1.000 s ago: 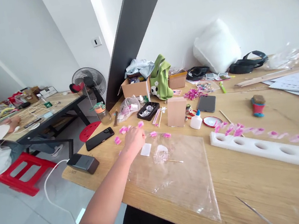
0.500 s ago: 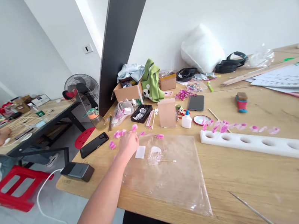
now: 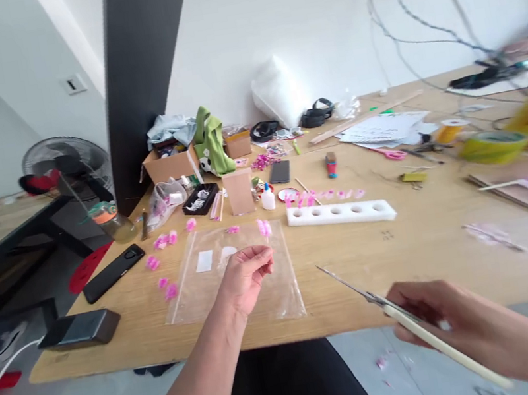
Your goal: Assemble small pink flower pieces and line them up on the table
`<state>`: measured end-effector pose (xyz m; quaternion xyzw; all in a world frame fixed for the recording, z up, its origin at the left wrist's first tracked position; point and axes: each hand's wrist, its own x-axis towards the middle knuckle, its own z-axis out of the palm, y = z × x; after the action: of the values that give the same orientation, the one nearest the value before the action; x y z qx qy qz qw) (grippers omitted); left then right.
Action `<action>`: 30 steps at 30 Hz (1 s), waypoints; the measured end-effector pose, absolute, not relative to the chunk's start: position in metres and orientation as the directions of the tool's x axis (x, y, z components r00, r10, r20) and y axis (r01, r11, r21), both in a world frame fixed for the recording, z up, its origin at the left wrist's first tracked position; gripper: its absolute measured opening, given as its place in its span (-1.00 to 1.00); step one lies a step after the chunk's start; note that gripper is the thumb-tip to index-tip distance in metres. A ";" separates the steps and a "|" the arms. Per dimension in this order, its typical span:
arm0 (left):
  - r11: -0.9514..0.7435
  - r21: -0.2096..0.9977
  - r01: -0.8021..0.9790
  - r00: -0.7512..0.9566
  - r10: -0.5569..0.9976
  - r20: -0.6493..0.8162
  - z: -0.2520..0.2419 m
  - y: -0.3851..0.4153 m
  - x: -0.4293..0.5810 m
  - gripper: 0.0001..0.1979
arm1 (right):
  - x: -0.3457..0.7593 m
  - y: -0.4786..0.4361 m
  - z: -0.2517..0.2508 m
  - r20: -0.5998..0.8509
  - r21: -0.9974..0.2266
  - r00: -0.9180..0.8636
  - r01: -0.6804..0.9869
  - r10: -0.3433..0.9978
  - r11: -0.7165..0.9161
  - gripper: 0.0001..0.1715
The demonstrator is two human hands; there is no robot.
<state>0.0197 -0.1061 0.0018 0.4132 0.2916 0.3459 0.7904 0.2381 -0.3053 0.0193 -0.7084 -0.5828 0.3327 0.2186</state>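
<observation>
My left hand [image 3: 249,273] is over the clear plastic bag [image 3: 278,288], its thumb and fingers pinched together. A small pink flower piece [image 3: 263,227] stands just above the fingertips, apparently gripped by a thin lower end. My right hand [image 3: 433,317] is wrapped round a pair of scissors [image 3: 378,299] with cream handles, their blades pointing left toward the bag. On the bag lie a white card [image 3: 204,261] and a pink piece [image 3: 232,230]. More pink pieces [image 3: 171,291] are scattered left of it.
A white foam strip with holes [image 3: 341,212] lies beyond, with pink petals behind it. A glue bottle [image 3: 268,197], an upright board [image 3: 239,192] and a black tray [image 3: 201,199] stand farther back. A phone [image 3: 113,272] and dark box [image 3: 79,330] are at left.
The view has swung right. My left hand has come back from the pink pieces with one in its fingers. My right hand has come into view with the scissors, whose tip showed earlier.
</observation>
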 end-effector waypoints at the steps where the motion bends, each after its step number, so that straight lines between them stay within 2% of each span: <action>1: 0.428 0.854 -0.296 0.613 0.771 -0.173 0.000 -0.115 0.029 -0.87 | 0.238 -0.307 0.025 -0.279 -0.684 0.066 0.687 0.958 -0.247 -0.63; 9: 0.497 0.839 -0.221 0.774 0.613 -0.159 0.004 -0.164 0.078 -0.84 | 0.261 -0.351 0.052 -0.392 -0.701 0.027 0.638 0.919 -0.318 -0.65; 16: 0.528 0.837 -0.143 0.840 0.512 -0.179 0.012 -0.193 0.098 -0.80 | 0.262 -0.382 0.070 -0.390 -0.712 0.016 0.628 0.921 -0.313 -0.64; 30: 0.518 0.849 -0.105 0.867 0.466 -0.177 0.013 -0.218 0.111 -0.79 | 0.264 -0.405 0.066 -0.381 -0.692 0.092 0.632 0.920 -0.350 -0.63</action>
<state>0.1107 -0.2184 0.0135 0.4609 0.1958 0.1683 0.8490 0.2644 -0.4045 0.0659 -0.7167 -0.5412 0.4015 0.1795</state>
